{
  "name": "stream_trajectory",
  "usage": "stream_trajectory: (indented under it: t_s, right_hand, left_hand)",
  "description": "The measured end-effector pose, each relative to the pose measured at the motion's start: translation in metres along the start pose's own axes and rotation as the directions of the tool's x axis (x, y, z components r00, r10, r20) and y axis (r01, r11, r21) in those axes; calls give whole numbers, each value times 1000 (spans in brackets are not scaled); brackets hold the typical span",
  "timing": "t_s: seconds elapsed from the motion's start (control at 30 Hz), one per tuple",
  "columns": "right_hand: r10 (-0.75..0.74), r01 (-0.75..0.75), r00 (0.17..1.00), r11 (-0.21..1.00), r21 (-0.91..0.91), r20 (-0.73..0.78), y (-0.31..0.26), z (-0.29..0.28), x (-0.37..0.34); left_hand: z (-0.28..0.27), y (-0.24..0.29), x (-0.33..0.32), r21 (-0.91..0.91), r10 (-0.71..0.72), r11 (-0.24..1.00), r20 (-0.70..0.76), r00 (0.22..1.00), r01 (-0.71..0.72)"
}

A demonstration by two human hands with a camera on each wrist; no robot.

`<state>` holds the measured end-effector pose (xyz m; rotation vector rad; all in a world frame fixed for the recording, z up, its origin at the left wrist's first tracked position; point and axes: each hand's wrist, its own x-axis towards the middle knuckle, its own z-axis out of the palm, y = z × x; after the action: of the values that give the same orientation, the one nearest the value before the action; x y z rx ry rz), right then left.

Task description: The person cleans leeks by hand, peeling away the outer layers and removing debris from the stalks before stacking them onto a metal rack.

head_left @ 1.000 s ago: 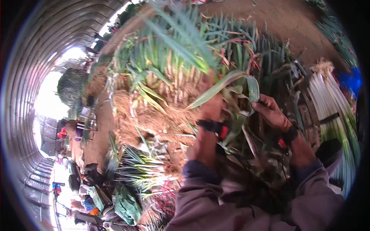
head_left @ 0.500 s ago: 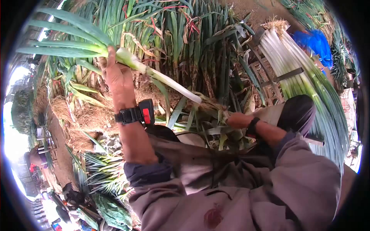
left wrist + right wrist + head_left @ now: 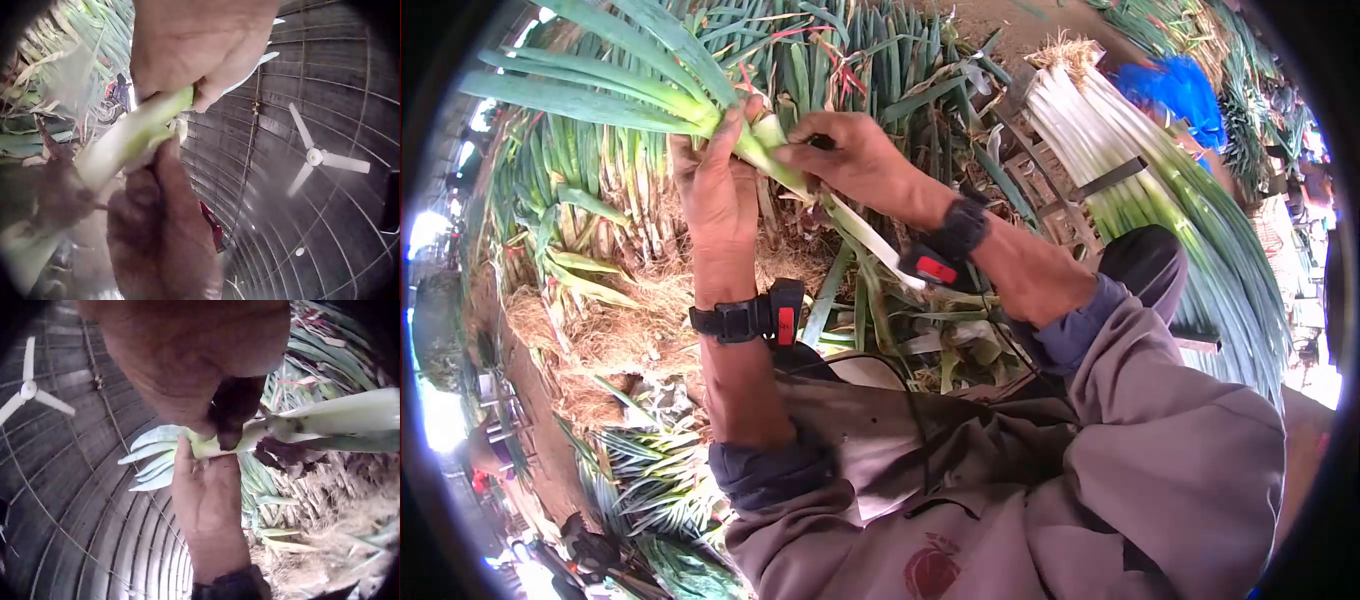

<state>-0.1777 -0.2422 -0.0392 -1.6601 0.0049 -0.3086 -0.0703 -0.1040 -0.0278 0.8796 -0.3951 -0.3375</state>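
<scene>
A leek (image 3: pixel 775 168) slants across the head view, its green leaves (image 3: pixel 615 95) fanned to the upper left and its white stalk running down to the right. My left hand (image 3: pixel 720 195) grips it just below the fan, thumb along the stalk. Close beside it my right hand (image 3: pixel 855 165) pinches the outer layer of the stalk, thumb and forefinger together. In the left wrist view the pale stalk (image 3: pixel 125 140) passes between both hands, with a right fingertip at a lifted layer. Dark, ragged matter (image 3: pixel 287 456) clings to the stalk in the right wrist view.
Many upright leeks (image 3: pixel 620 180) with matted roots (image 3: pixel 610 330) stand in front. To the right, a strapped bundle of cleaned leeks (image 3: pixel 1120 150) leans on a wooden crate (image 3: pixel 1050 190), near a blue plastic bag (image 3: pixel 1175 100). Loose leaves (image 3: pixel 660 460) lie at the lower left.
My right hand has moved from the low end of the leek up beside my left hand. Earlier, my left hand swung the leek to the left and the right hand held a broad leaf.
</scene>
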Motion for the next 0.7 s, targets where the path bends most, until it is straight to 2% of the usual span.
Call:
stream_trajectory:
  t_s: [0.03, 0.07, 0.13, 0.17, 0.2, 0.27, 0.33, 0.4, 0.43, 0.47, 0.5, 0.53, 0.57, 0.6, 0.63, 0.67, 0.7]
  right_hand:
    - [16, -18, 1000, 994, 105, 18, 0, -1, -9]
    - [22, -25, 999, 994, 106, 27, 0, -4, -19]
    - [-41, 19, 985, 991, 130, 165, -3, -11, -41]
    - [42, -66, 977, 992, 108, 208, -8, -12, -51]
    - [39, -64, 976, 992, 110, 212, -5, -15, -50]
    - [-16, -42, 976, 965, 260, 217, 2, -23, -49]
    - [41, -89, 980, 964, 250, 194, -1, -29, -46]
    - [-13, 10, 961, 1000, 12, 275, -7, -31, -48]
    - [-72, 158, 922, 967, -201, 381, 12, -36, -54]
    - [5, 78, 914, 979, -188, 406, 24, -36, -73]
    - [140, 19, 902, 932, -363, 409, 64, -35, -93]
    - [248, -68, 858, 923, -379, 450, 82, -39, -119]
    - [270, -13, 839, 877, -479, 471, 113, -44, -147]
    - [422, -62, 763, 801, -595, 489, 150, -55, -175]
    - [567, -93, 669, 705, -703, 481, 150, -57, -182]
    - [570, -102, 669, 706, -701, 477, 153, -60, -183]
    - [656, -118, 602, 638, -761, 456, 156, -65, -182]
  left_hand:
    - [-2, 0, -1, 17, 29, 999, -12, 1000, -29]
    - [-6, -2, -1, 34, 55, 998, -24, 998, -54]
    - [-15, -2, 2, 61, 59, 996, -25, 998, -57]
    - [-13, 2, 2, 61, 94, 994, -58, 994, -90]
    - [-11, 6, 3, 62, 131, 990, -92, 987, -126]
    - [-10, 4, 2, 52, 94, 995, -127, 987, -88]
    - [-11, 4, 5, 46, 149, 988, -45, 988, -147]
    - [-11, 4, 10, 56, 190, 981, -47, 981, -187]
    - [-6, 8, 7, 51, 197, 980, -91, 976, -193]
    - [-4, 11, 6, 44, 206, 979, -134, 969, -201]
    - [-8, 12, 7, 49, 211, 977, -139, 968, -206]
    - [-14, 12, 11, 74, 255, 966, -144, 956, -246]
    - [-17, 11, 13, 98, 293, 955, -143, 945, -282]
    - [-17, 10, 13, 98, 290, 955, -139, 947, -278]
    - [-15, 9, 12, 125, 311, 947, -137, 941, -295]
    - [-14, 7, 11, 151, 326, 940, -137, 935, -306]
    - [-12, 5, 10, 137, 289, 954, -209, 934, -265]
